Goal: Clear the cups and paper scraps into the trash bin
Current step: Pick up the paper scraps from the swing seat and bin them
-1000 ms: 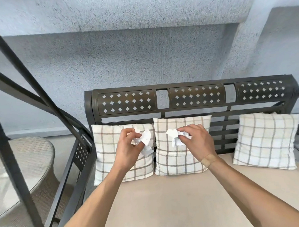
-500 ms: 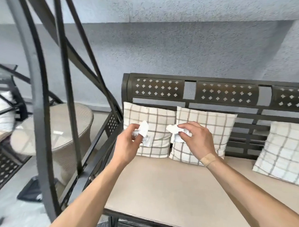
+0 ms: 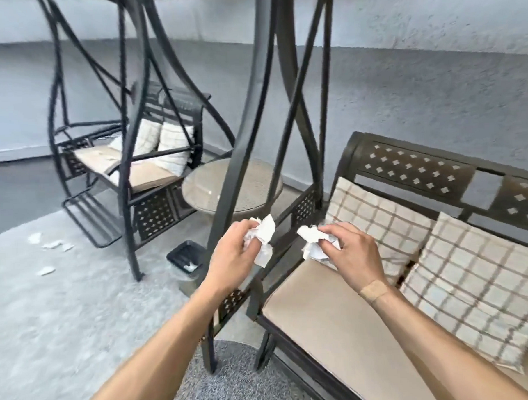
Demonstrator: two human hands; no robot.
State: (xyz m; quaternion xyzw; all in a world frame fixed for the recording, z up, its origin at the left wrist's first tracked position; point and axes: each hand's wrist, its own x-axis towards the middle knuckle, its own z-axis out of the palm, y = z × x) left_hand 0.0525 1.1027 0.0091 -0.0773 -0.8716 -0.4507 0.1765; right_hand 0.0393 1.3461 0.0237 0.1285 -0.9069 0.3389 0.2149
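My left hand (image 3: 233, 257) is closed around a crumpled white paper scrap (image 3: 263, 236), held over the left end of the swing bench. My right hand (image 3: 354, 253) grips a second crumpled paper scrap (image 3: 311, 241) above the beige seat cushion (image 3: 331, 318). A small black trash bin (image 3: 185, 257) stands on the floor below and left of my left hand, with something white inside. Several more white paper scraps (image 3: 47, 248) lie on the grey floor at the far left. No cups are in view.
Black metal posts of the swing frame (image 3: 233, 158) rise right in front of my hands. A round wicker table with a glass top (image 3: 250, 185) stands behind them. A second swing bench (image 3: 128, 163) is farther left. Checked pillows (image 3: 478, 284) lean on the near bench.
The view has swung left: the bench slid to the right, and the table, trash bin, second swing and floor scraps came into sight. Both hands still hold their paper scraps.
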